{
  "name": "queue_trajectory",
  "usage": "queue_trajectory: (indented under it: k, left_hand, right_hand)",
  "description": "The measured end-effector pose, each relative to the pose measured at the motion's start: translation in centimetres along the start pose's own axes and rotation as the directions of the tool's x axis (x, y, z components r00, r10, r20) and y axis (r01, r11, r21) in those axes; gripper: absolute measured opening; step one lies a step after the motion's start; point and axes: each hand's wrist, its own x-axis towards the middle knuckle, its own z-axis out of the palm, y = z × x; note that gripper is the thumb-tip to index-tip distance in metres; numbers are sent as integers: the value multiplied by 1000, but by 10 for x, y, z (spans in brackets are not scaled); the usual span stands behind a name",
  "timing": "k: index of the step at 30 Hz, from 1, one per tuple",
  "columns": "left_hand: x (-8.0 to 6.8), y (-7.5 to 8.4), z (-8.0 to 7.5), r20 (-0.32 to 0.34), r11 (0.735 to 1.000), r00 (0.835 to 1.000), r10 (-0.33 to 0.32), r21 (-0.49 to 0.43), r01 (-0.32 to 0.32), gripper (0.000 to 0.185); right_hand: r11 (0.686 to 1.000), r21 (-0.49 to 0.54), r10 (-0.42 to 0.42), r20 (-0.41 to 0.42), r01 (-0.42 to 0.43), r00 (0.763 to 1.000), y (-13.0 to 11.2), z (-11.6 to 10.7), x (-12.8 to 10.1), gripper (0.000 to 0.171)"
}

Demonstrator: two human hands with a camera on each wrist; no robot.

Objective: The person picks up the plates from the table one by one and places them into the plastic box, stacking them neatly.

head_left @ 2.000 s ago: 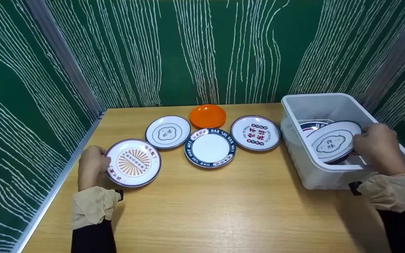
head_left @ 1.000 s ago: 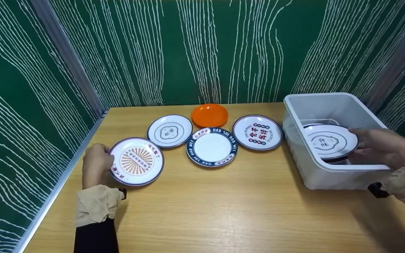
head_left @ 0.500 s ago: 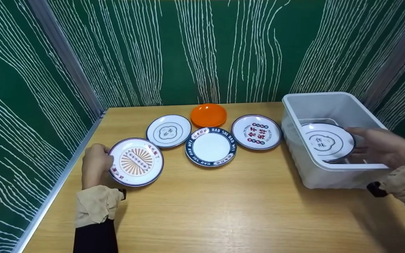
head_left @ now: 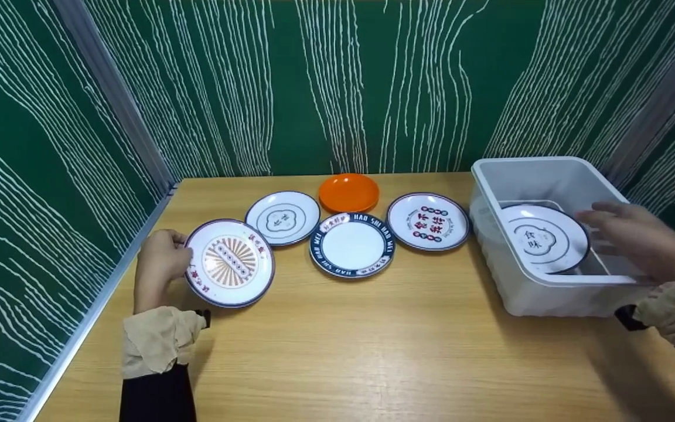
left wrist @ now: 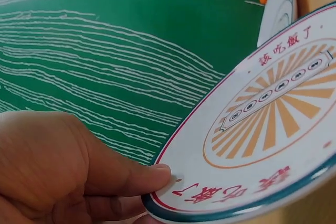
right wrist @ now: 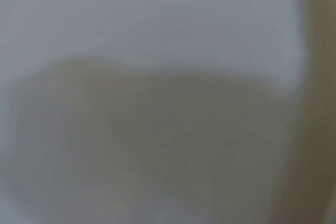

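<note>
My left hand (head_left: 178, 261) pinches the left rim of a white plate with an orange sunburst and a dark rim (head_left: 230, 263), which is tilted with its left edge raised off the table. In the left wrist view my thumb lies on top of that plate (left wrist: 273, 129) and my left hand (left wrist: 149, 192) has fingers under the rim. My right hand (head_left: 604, 228) hovers over the white plastic bin (head_left: 548, 162), fingers straight and holding nothing. It is just right of a white plate with a dark rim (head_left: 539, 237) lying inside. The right wrist view is a white blur.
On the wooden table (head_left: 372, 346) lie a white cloud-motif plate (head_left: 282, 217), a blue-rimmed plate (head_left: 352, 244), a plate with red characters (head_left: 428, 221) and an orange dish (head_left: 349, 192). Green walls close in behind and on both sides.
My right hand lowered the white plate into the bin, let it go and drew back slightly. My left hand tipped the sunburst plate's left edge up.
</note>
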Motion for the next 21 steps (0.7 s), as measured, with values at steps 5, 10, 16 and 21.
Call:
queue_trajectory:
  k: [5,10,16,21]
  left_hand:
    - [-4,8,-1,-4,995,999,32,-93,-32,39]
    - [-8,14,-4,-61,979,997,41,-199,-53,41]
    - [-14,26,0,-131,937,991,40,-338,-82,43]
    - [-18,37,8,-152,902,987,54,-416,-114,44]
  right_hand:
    - [996,-62,-73,-110,66,991,-20,11,-11,93]
    - [983,-108,-168,-166,151,972,-44,34,-14,98]
    - [931,-215,-342,-226,296,912,-70,65,-20,93]
    - [869,-329,-454,-235,369,859,-90,90,-27,87]
